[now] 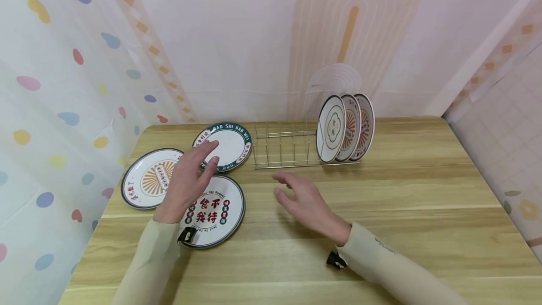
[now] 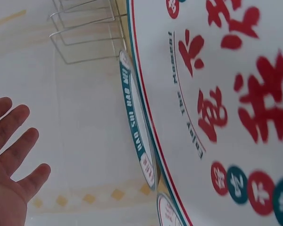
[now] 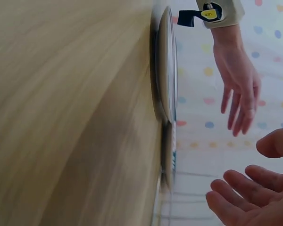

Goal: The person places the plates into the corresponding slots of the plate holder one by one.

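Observation:
My left hand (image 1: 186, 180) hovers above the plates on the left, fingers extended and holding nothing. Under and beside it lie a plate with red characters (image 1: 216, 229), a sunburst plate (image 1: 144, 178) and a plate with a green lettered rim (image 1: 228, 147). The left wrist view shows the red-character plate (image 2: 193, 117) close up, apart from the fingers. Over bare wood in front of the wire dish rack (image 1: 288, 164), my right hand (image 1: 309, 204) is loosely bent and grips nothing. Three plates (image 1: 332, 128) stand on edge at the rack's right end.
The wooden table (image 1: 423, 201) reaches far to the right of the rack. A patterned curtain (image 1: 237, 51) hangs behind its back edge, and a dotted one (image 1: 63, 131) hangs along the left side.

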Available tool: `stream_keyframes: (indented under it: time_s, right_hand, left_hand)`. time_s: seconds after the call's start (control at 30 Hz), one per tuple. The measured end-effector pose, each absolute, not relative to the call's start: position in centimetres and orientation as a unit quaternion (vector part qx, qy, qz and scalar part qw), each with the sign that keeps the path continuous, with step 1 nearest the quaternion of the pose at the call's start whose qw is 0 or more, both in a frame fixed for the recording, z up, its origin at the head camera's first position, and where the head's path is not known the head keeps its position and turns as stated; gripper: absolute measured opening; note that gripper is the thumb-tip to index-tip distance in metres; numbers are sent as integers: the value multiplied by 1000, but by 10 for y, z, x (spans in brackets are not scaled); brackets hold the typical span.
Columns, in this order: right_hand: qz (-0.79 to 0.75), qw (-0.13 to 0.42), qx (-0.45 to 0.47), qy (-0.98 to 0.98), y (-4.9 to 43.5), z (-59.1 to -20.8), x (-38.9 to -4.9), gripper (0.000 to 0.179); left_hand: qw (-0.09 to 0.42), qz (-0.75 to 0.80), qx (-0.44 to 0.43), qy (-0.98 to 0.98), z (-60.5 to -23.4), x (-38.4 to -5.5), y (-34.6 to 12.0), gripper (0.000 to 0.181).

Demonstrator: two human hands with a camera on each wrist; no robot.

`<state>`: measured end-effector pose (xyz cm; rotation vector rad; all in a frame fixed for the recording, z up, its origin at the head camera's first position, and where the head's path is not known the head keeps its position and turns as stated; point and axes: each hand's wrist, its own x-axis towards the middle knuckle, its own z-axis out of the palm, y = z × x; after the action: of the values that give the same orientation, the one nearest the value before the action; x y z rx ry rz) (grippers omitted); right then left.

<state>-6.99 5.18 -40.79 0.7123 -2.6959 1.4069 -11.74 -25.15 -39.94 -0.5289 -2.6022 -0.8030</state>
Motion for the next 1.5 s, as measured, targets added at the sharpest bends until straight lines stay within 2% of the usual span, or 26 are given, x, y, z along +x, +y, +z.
stream_keyframes:
  time_s: [0.27, 0.47, 0.9, 1.03, 1.17, 1.33, 1.5]
  right_hand:
    - [538, -121, 199, -810, 23, -420, -75, 41]
    - [558, -181, 172, -791, 6, -427, -80, 47]
    - [569, -227, 83, -786, -29, -436, -91, 49]
    - [562, -223, 89, -792, -36, -436, -95, 48]
    - [546, -225, 102, -800, -42, -439, -99, 38]
    - [564, -265, 72, -779, -38, -438, -104, 30]
    - [614, -311, 53, -723, -27, -435, -106, 31]
  left_hand:
    - [221, -299, -179, -911, -399, -105, -264, 42]
    - [236, -299, -168, -909, -402, -95, -273, 43]
    - [252, -304, -140, -908, -403, -81, -290, 41]
    - [265, -305, -142, -904, -402, -80, -292, 41]
    - [271, -304, -136, -903, -401, -80, -296, 40]
    - [272, -303, -133, -904, -401, -80, -298, 40]
    - [266, -305, -131, -905, -399, -80, -299, 40]
